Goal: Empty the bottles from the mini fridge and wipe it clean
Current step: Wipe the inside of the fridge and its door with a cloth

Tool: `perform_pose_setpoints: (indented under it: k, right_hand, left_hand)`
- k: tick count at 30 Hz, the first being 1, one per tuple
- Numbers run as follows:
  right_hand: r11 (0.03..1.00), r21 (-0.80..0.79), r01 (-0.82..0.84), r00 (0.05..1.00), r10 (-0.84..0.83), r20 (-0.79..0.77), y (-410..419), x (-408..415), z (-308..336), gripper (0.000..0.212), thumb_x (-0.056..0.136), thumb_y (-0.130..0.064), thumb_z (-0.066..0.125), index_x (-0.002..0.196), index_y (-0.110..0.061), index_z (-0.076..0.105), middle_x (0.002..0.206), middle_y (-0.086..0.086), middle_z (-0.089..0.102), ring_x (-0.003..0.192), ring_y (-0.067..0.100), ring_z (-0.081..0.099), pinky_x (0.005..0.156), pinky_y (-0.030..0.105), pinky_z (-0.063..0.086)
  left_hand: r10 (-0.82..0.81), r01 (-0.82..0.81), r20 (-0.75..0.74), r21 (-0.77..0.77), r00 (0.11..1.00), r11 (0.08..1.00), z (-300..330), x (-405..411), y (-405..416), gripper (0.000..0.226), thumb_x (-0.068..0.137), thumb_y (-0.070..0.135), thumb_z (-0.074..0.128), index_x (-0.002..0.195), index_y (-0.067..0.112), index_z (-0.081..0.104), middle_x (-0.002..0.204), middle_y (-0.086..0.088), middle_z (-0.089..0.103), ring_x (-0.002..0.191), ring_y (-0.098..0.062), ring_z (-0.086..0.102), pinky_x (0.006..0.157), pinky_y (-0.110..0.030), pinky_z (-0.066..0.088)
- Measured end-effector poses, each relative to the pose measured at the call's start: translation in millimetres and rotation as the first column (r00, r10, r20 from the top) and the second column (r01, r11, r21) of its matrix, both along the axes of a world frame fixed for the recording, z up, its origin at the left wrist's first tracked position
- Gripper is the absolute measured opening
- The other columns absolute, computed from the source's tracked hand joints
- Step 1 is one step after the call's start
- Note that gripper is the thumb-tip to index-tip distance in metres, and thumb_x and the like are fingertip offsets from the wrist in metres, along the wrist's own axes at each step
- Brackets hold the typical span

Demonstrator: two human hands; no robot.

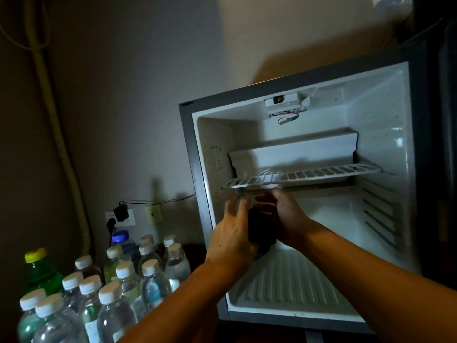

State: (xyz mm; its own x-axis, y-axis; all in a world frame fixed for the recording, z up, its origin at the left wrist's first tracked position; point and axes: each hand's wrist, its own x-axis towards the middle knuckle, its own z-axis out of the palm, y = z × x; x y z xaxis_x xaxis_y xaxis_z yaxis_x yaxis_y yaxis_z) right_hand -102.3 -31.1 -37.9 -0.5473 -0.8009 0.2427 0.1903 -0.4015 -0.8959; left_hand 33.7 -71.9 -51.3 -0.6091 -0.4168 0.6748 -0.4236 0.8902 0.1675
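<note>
The mini fridge (pixel 400 219) stands open with no bottles inside, only a white wire shelf (pixel 304 175) across its middle. Both of my hands are in front of its opening, just below the shelf's left end. Between them is a dark cloth (pixel 261 229) with a blue patch at its bottom. My right hand (pixel 286 216) grips the cloth from the right. My left hand (pixel 232 229) has its fingers spread and straight, and its palm lies against the cloth's left side. Several clear bottles with white caps (pixel 116 293) stand in a cluster at lower left.
A green bottle with a yellow cap (pixel 40 271) and a blue-capped bottle (pixel 121 240) stand among the others. Behind them a wall socket (pixel 120 217) holds a black plug and adapter with a cable. The fridge door (pixel 442 144) is dark at the far right.
</note>
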Motion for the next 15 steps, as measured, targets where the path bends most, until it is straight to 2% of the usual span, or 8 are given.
perform_pose_setpoints:
  k: [2, 3, 6, 8, 10, 12, 14, 15]
  right_hand:
    - [0.999, -0.035, -0.019, 0.999, 0.020, 0.034, 1, -4, -3, 0.036, 0.099, -0.030, 0.043, 0.107, -0.002, 0.063, 0.098, 0.016, 0.066, 0.089, 0.029, 0.064, 0.077, 0.037, 0.053]
    - [0.998, -0.041, -0.038, 0.998, 0.039, 0.043, 3, -5, -4, 0.031, 0.098, -0.027, 0.044, 0.101, -0.003, 0.063, 0.088, 0.013, 0.066, 0.081, 0.026, 0.063, 0.072, 0.035, 0.052]
    - [0.993, -0.045, -0.112, 0.994, 0.112, -0.005, 7, -8, -6, 0.020, 0.092, -0.020, 0.048, 0.084, -0.008, 0.062, 0.073, 0.008, 0.057, 0.070, 0.021, 0.056, 0.065, 0.028, 0.046]
    - [0.994, -0.011, -0.106, 0.989, 0.104, -0.101, 12, -9, -9, 0.022, 0.093, -0.019, 0.048, 0.087, -0.007, 0.065, 0.076, 0.008, 0.060, 0.075, 0.021, 0.058, 0.070, 0.028, 0.046]
    - [0.996, 0.079, -0.051, 0.956, 0.072, -0.284, 18, -10, -12, 0.025, 0.095, -0.021, 0.050, 0.102, -0.005, 0.067, 0.093, 0.012, 0.069, 0.092, 0.026, 0.064, 0.084, 0.034, 0.048]
    - [0.976, 0.197, -0.093, 0.891, 0.170, -0.422, 24, -9, -17, 0.026, 0.093, -0.021, 0.056, 0.116, -0.013, 0.064, 0.112, 0.012, 0.068, 0.105, 0.027, 0.064, 0.091, 0.038, 0.050]
    - [0.937, 0.268, -0.223, 0.879, 0.312, -0.360, 28, -6, -20, 0.033, 0.091, -0.017, 0.063, 0.123, -0.022, 0.059, 0.116, 0.012, 0.066, 0.106, 0.028, 0.066, 0.086, 0.037, 0.055]
    - [0.937, 0.253, -0.243, 0.890, 0.319, -0.327, 28, -7, -21, 0.036, 0.089, -0.013, 0.065, 0.123, -0.021, 0.057, 0.116, 0.014, 0.066, 0.104, 0.029, 0.067, 0.084, 0.037, 0.057]
  left_hand:
    - [-0.020, 0.018, 0.020, 0.088, 1.000, 0.996, -2, -2, 1, 0.099, 0.076, 0.031, 0.078, 0.148, 0.029, 0.010, 0.146, -0.004, 0.031, 0.117, -0.025, 0.055, 0.096, -0.035, 0.050]
    - [-0.054, 0.053, 0.003, 0.164, 0.999, 0.985, -3, -2, 1, 0.097, 0.077, 0.031, 0.077, 0.148, 0.029, 0.011, 0.140, -0.003, 0.042, 0.114, -0.022, 0.057, 0.096, -0.033, 0.050]
    - [-0.196, 0.207, -0.066, 0.279, 0.978, 0.938, -8, 0, -1, 0.061, 0.083, 0.024, 0.073, 0.135, 0.028, 0.041, 0.113, 0.005, 0.063, 0.101, -0.011, 0.063, 0.086, -0.023, 0.054]
    - [-0.196, 0.208, -0.071, 0.292, 0.978, 0.934, -12, 2, -4, 0.040, 0.086, 0.020, 0.068, 0.123, 0.025, 0.053, 0.107, 0.006, 0.065, 0.100, -0.011, 0.064, 0.083, -0.021, 0.054]
    - [-0.139, 0.174, -0.133, 0.305, 0.981, 0.936, -14, 2, -6, 0.029, 0.088, 0.018, 0.065, 0.114, 0.025, 0.055, 0.101, 0.007, 0.064, 0.096, -0.013, 0.065, 0.079, -0.024, 0.056]
    - [-0.042, 0.118, -0.241, 0.311, 0.970, 0.943, -10, 2, -8, 0.027, 0.088, 0.019, 0.065, 0.112, 0.024, 0.054, 0.100, 0.004, 0.064, 0.093, -0.014, 0.064, 0.073, -0.021, 0.054]
    - [-0.003, 0.102, -0.285, 0.333, 0.959, 0.937, -4, 1, -7, 0.032, 0.086, 0.015, 0.067, 0.114, 0.022, 0.053, 0.106, 0.001, 0.064, 0.096, -0.015, 0.064, 0.070, -0.017, 0.053]
    - [-0.025, 0.117, -0.260, 0.346, 0.965, 0.931, -3, 0, -5, 0.038, 0.085, 0.014, 0.068, 0.118, 0.023, 0.052, 0.109, 0.000, 0.064, 0.099, -0.016, 0.063, 0.072, -0.018, 0.054]
